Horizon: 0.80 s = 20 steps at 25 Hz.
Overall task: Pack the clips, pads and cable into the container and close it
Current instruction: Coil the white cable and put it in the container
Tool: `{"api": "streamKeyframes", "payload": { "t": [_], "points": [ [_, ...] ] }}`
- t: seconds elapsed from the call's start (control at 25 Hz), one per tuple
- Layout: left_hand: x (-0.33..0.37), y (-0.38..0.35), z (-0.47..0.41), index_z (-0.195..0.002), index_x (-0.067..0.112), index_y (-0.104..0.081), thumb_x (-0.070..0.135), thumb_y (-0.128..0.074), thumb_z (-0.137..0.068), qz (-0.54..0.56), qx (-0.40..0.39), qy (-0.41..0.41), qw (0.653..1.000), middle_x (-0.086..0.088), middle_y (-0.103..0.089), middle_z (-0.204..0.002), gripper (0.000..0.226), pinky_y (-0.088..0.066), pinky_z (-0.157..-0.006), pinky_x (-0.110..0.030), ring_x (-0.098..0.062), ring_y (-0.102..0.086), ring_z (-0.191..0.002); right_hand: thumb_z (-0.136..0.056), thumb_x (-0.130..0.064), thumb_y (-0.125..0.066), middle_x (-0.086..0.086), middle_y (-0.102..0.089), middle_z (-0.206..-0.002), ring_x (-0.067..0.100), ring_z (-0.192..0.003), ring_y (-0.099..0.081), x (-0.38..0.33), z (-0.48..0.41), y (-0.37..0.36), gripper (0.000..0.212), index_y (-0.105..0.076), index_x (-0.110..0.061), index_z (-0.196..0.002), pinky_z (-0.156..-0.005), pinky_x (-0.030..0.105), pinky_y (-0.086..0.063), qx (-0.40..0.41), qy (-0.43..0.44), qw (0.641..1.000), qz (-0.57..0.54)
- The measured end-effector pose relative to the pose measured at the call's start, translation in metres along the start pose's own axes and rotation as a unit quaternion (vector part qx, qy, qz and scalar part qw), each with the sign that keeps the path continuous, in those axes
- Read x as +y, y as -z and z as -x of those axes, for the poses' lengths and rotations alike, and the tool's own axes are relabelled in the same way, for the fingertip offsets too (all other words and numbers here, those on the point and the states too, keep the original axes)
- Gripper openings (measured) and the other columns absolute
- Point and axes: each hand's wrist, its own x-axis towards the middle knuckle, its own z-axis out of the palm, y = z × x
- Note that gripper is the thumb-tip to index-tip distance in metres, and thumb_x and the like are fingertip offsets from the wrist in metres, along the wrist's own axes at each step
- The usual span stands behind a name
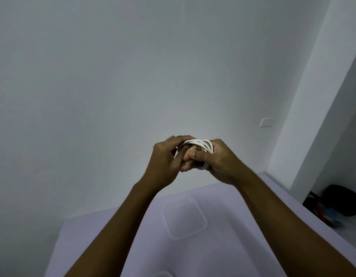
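Head view: left hand (pixel 166 157) and right hand (pixel 220 159) grip coiled cable (pixel 202 143); clear container (pixel 185 218) on table (pixel 239 248) below.

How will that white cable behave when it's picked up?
The cable bends into tight loops between the left hand and right hand, so it is probably floppy and light. The loops lie unevenly, so they may spring apart if the grip loosens.

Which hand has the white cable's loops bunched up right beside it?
The right hand. The loops of the white cable bend round tight against it, while the left hand only grips the coil's other end.
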Motion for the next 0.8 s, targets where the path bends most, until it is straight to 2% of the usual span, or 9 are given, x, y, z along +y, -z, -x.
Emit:
{"api": "streamKeyframes", "payload": {
  "t": [0.12, 0.28, 0.36, 0.44, 0.52, 0.56, 0.64, 0.72, 0.8],
  "points": [
    [-0.001, -0.005, 0.002, -0.105, 0.012, -0.073, -0.005, -0.058, -0.089, -0.013, 0.005, -0.025, 1.0, 0.018, -0.065, -0.087, 0.028, -0.04, -0.064, -0.012, -0.001, -0.058, -0.076, -0.09, 0.004, -0.057, 0.019, -0.073, -0.077, 0.031, -0.082, -0.072, 0.018, 0.01, -0.011, 0.017, -0.069, 0.004, -0.078, -0.079, 0.036, -0.054, 0.07, 0.088, 0.99, 0.083],
    [-0.004, -0.007, 0.006, -0.106, 0.014, -0.073, -0.003, -0.058, -0.09, -0.024, -0.002, -0.024, 0.999, 0.019, -0.065, -0.088, 0.028, -0.045, -0.066, -0.018, -0.002, -0.058, -0.077, -0.083, 0.008, -0.05, 0.026, -0.07, -0.076, 0.036, -0.078, -0.071, 0.026, 0.012, -0.004, 0.016, -0.066, 0.009, -0.082, -0.078, 0.036, -0.054, 0.04, 0.073, 0.996, 0.022],
    [-0.001, -0.008, 0.004, -0.106, 0.014, -0.073, -0.003, -0.058, -0.091, -0.038, -0.008, -0.037, 0.999, 0.015, -0.067, -0.09, 0.027, -0.047, -0.068, -0.021, -0.002, -0.058, -0.077, -0.08, 0.007, -0.044, 0.02, -0.07, -0.071, 0.045, -0.075, -0.067, 0.027, 0.01, 0.003, 0.022, -0.066, 0.007, -0.078, -0.074, 0.043, -0.05, 0.018, 0.072, 0.997, -0.004],
    [0.0, -0.006, -0.001, -0.107, 0.016, -0.072, 0.001, -0.058, -0.093, -0.051, -0.024, -0.041, 0.998, 0.01, -0.07, -0.092, 0.025, -0.047, -0.069, -0.023, -0.007, -0.059, -0.078, -0.077, 0.001, -0.041, 0.015, -0.07, -0.067, 0.045, -0.071, -0.064, 0.028, 0.007, 0.009, 0.025, -0.066, 0.005, -0.075, -0.073, 0.044, -0.046, -0.023, 0.07, 0.996, -0.049],
    [-0.001, -0.004, -0.003, -0.109, 0.02, -0.072, 0.011, -0.057, -0.096, -0.052, -0.055, -0.018, 0.997, 0.012, -0.071, -0.093, 0.022, -0.045, -0.07, -0.025, -0.011, -0.058, -0.08, -0.079, -0.015, -0.049, 0.018, -0.069, -0.066, 0.042, -0.072, -0.065, 0.026, 0.004, 0.019, 0.027, -0.067, 0.006, -0.076, -0.075, 0.043, -0.047, -0.084, 0.025, 0.989, -0.116],
    [-0.001, -0.004, -0.003, -0.11, 0.022, -0.071, 0.017, -0.056, -0.097, -0.043, -0.078, 0.002, 0.996, 0.015, -0.07, -0.093, 0.021, -0.046, -0.07, -0.026, -0.012, -0.058, -0.082, -0.08, -0.026, -0.053, 0.021, -0.07, -0.07, 0.042, -0.077, -0.066, 0.024, 0.003, 0.028, 0.036, -0.068, 0.007, -0.081, -0.079, 0.042, -0.048, -0.129, -0.023, 0.979, -0.155],
    [0.001, -0.008, 0.001, -0.11, 0.023, -0.071, 0.023, -0.057, -0.097, -0.002, -0.136, 0.038, 0.99, 0.018, -0.071, -0.092, 0.02, -0.048, -0.072, -0.033, -0.012, -0.062, -0.085, -0.085, -0.038, -0.053, 0.023, -0.074, -0.088, 0.04, -0.095, -0.067, 0.021, 0.006, 0.047, 0.049, -0.07, 0.007, -0.096, -0.092, 0.041, -0.048, -0.224, -0.118, 0.944, -0.21],
    [0.004, -0.015, 0.005, -0.111, 0.019, -0.071, 0.021, -0.057, -0.099, 0.042, -0.167, 0.057, 0.983, 0.012, -0.073, -0.095, 0.019, -0.052, -0.077, -0.041, -0.015, -0.067, -0.089, -0.09, -0.033, -0.051, 0.023, -0.074, -0.098, 0.039, -0.106, -0.066, 0.018, 0.01, 0.056, 0.046, -0.069, 0.006, -0.103, -0.101, 0.041, -0.045, -0.248, -0.155, 0.936, -0.198],
    [0.002, -0.017, 0.005, -0.11, 0.014, -0.071, 0.018, -0.056, -0.099, 0.08, -0.146, 0.079, 0.983, 0.003, -0.074, -0.097, 0.019, -0.052, -0.082, -0.049, -0.019, -0.069, -0.092, -0.092, -0.022, -0.045, 0.025, -0.073, -0.09, 0.041, -0.102, -0.066, 0.017, 0.012, 0.053, 0.037, -0.069, 0.006, -0.094, -0.098, 0.043, -0.046, -0.206, -0.15, 0.956, -0.149]
  ]
}}
